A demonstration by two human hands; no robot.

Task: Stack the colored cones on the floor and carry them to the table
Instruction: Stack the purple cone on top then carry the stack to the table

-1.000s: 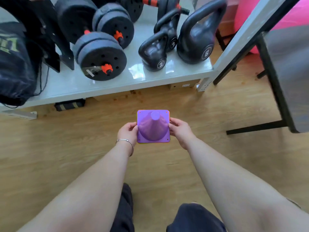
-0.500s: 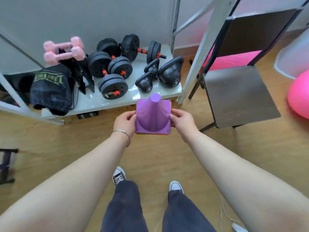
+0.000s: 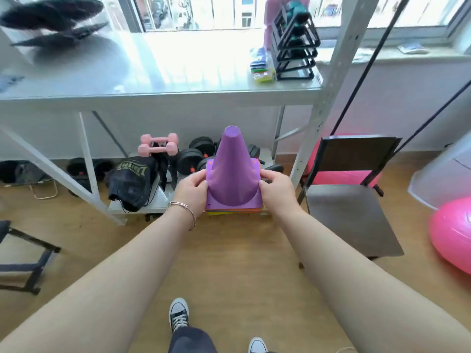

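Note:
A stack of cones (image 3: 233, 171) with a purple cone on top is held upright in the air at mid frame. Orange and yellow base edges show under the purple base. My left hand (image 3: 191, 190) grips the left side of the stack's base and my right hand (image 3: 276, 191) grips the right side. The white table (image 3: 158, 90) stands beyond the stack, its glossy top higher in the frame than the cone's tip.
A dark chair (image 3: 351, 200) stands right of the stack, a pink exercise ball (image 3: 451, 233) at the far right. Under the table a low shelf holds pink dumbbells (image 3: 158, 146), black weights and a black bag (image 3: 132, 182). A black rack (image 3: 293, 44) sits on the table's right end.
I have risen from a crouch with the cone stack held in both hands. The view has lifted from the low weight shelf to the table top and window.

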